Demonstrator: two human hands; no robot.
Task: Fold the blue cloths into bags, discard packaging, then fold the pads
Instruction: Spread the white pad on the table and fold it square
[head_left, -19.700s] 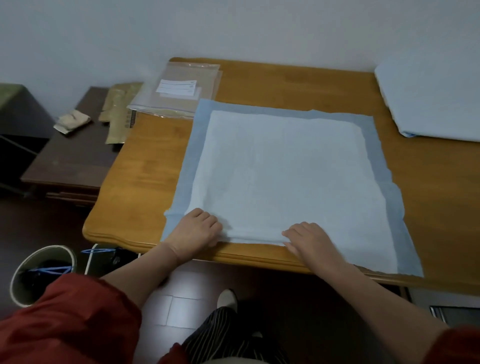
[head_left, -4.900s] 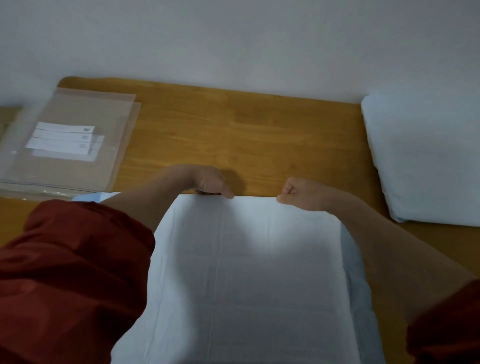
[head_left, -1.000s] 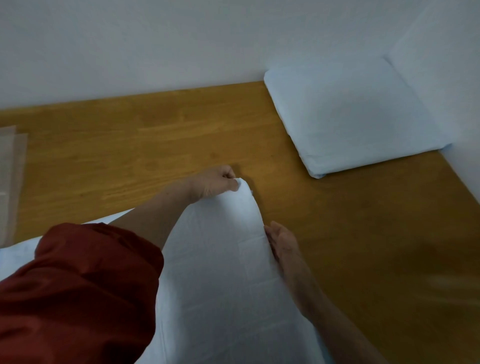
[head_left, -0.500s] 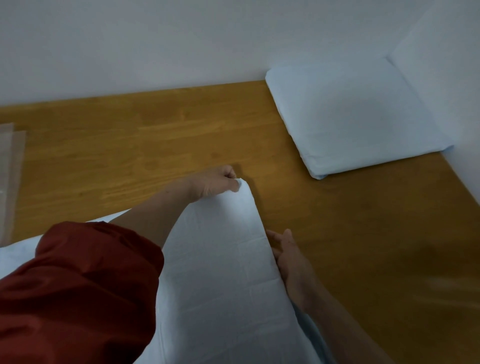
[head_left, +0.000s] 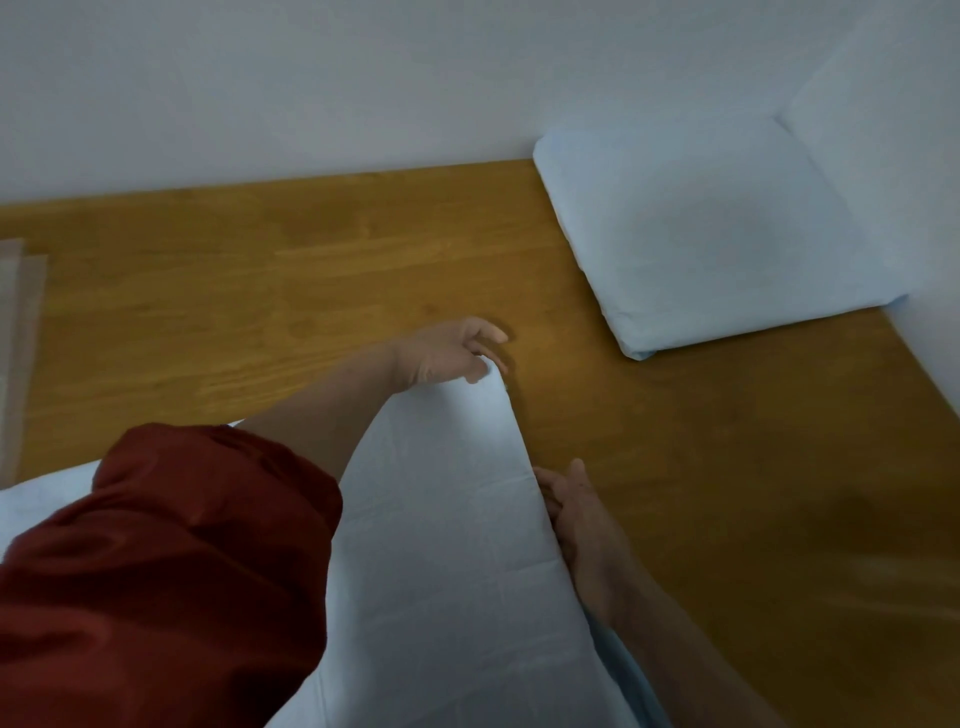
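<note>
A pale blue-white pad lies folded on the wooden table and runs off the bottom of the head view. My left hand is at the pad's far corner. Its fingers are spread and blurred, the thumb touching the corner and the forefinger pointing past it. My right hand lies flat against the pad's right edge with its fingers straight. My red sleeve hides the pad's left part.
A stack of folded pale blue pads sits in the far right corner against the wall. The edge of clear plastic bags shows at the far left. Bare wood lies between the pad and the stack.
My left hand has loosened its pinch on the far corner, and its fingers have spread. My right hand has slid a little back along the right edge toward me.
</note>
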